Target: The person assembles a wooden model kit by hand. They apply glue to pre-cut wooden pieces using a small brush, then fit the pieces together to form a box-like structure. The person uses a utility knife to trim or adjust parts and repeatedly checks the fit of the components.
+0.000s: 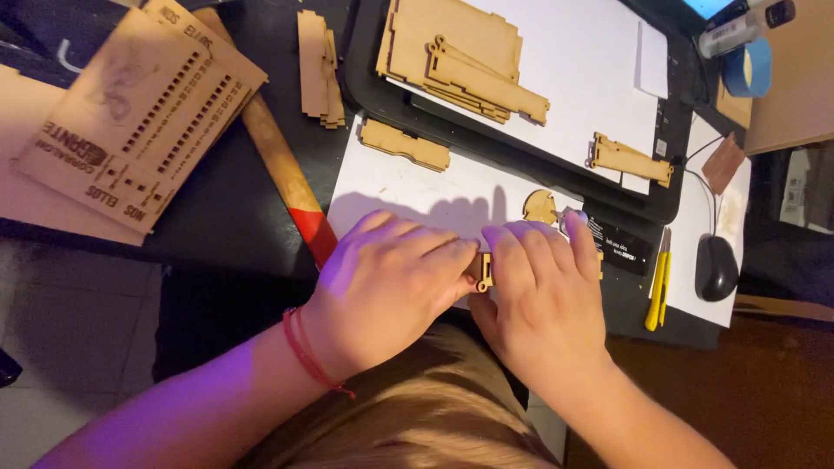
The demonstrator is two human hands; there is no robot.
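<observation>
Head view: left hand (387,287) and right hand (543,291) side by side, fingers curled, both pinching a small laser-cut wooden piece (485,272) between them, over a white sheet (408,187) at the desk edge. Half-round wooden piece (539,207) just beyond the right fingers. Yellow utility knife (656,291) and black mouse (716,267) to the right. Engraved wooden panel (130,122) far left.

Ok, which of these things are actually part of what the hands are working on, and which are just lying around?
In hand:
left hand
right hand
small wooden piece pinched between them
half-round wooden piece close by
white sheet underneath

Lying about:
computer mouse
yellow knife
blue tape roll
slotted wooden panel
red-tipped wooden stick
</observation>
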